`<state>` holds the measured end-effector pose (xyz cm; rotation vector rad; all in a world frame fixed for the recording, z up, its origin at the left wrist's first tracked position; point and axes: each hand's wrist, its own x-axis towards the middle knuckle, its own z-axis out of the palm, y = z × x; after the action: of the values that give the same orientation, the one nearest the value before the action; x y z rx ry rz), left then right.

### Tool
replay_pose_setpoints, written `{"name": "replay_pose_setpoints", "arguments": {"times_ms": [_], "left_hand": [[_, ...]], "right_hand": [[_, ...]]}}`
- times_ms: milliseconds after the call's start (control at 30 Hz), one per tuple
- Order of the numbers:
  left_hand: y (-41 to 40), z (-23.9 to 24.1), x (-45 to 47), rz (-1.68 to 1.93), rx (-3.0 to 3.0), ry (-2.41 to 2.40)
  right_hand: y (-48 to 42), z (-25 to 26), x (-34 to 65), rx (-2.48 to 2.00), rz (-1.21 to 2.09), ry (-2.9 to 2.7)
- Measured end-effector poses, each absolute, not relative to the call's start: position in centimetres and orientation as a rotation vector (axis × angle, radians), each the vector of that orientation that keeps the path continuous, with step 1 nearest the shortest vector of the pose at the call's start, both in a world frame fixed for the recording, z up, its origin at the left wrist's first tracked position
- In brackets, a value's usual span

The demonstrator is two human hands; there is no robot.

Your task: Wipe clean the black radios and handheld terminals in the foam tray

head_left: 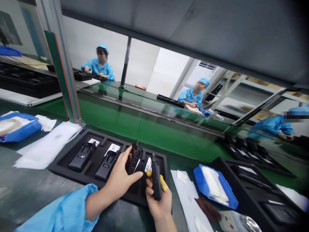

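Black foam tray (72, 167): from the head view I see a matte, moulded tray with long slots, lying on the dark green bench just ahead of my hands.
Left hand (120, 180): fingers curled around a slim black handset (135, 158) that stands tilted in its slot; my palm covers its lower half, so I cannot tell how deep it sits.
Right hand (158, 199): clamped on a second black handset (156, 177), held upright on edge over the tray's near right corner; yellow finger cots (164, 184) show on my fingertips.
Resting units: two more handsets (80, 156) lie flat in the left slots, each with a white label (113, 149) above it.
Hard to make out: print on the labels is too small to read.
Cut off: my right forearm leaves the bottom edge; my left arm wears a blue sleeve (60, 212).
Right side: a blue plastic tray (225, 195) holding white wipes, beside glossy white sheets.
Background: three co-workers in blue coats sit beyond the shiny green conveyor (156, 129), faces blurred.
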<state>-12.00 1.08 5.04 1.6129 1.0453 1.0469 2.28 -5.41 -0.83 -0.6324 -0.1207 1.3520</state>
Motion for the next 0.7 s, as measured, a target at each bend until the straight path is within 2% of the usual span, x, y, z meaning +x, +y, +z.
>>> {"name": "replay_pose_setpoints", "arguments": {"times_ms": [167, 333, 700], "left_hand": [[1.4, 4.9, -12.4, 1.056, 1.527, 0.991], [4.3, 4.8, -11.8, 0.971, 1.387, 0.871], [10.9, 0.6, -7.7, 0.866, 1.663, 1.062]], "right_hand": [[-5.3, -0.9, 3.0, -0.722, 1.236, -0.146], [-2.9, -0.7, 5.4, -1.116, 0.849, -0.397], [2.8, -4.0, 7.3, -1.524, 0.438, -0.729]]}}
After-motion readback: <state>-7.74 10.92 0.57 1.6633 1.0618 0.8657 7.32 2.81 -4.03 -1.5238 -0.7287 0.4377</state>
